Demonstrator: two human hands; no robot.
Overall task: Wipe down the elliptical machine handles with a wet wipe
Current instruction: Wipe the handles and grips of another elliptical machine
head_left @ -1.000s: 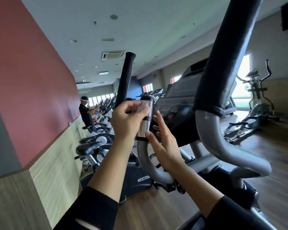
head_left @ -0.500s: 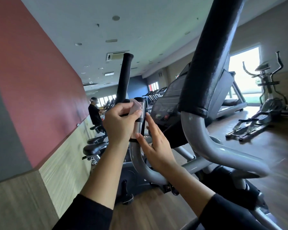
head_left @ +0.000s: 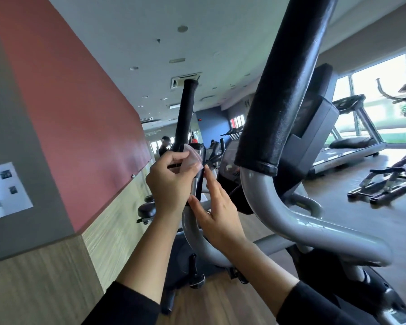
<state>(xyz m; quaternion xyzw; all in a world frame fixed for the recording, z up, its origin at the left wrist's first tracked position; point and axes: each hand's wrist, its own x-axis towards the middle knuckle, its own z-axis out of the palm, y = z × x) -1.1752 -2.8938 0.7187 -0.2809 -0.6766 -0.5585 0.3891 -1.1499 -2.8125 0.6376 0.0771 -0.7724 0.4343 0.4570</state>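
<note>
Red wall (head_left: 68, 102) is running along the gym's left. Beside it the left hand (head_left: 171, 181) is pinching the wet wipe (head_left: 191, 159) against the top of the short inner handle (head_left: 199, 181). The right hand (head_left: 218, 219), fingers (head_left: 208, 178) straight, is touching the handle's far side. Held by a pinch alone, the wipe is probably risking slipping off or skipping patches. Compared with half a second ago, more wipe is flaring above that pinch.

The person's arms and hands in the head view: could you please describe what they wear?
Both arms wear black long sleeves, the left sleeve and right sleeve ending partway up, leaving the forearms bare. The left hand and right hand are bare: no gloves, watch or rings are visible.
</note>
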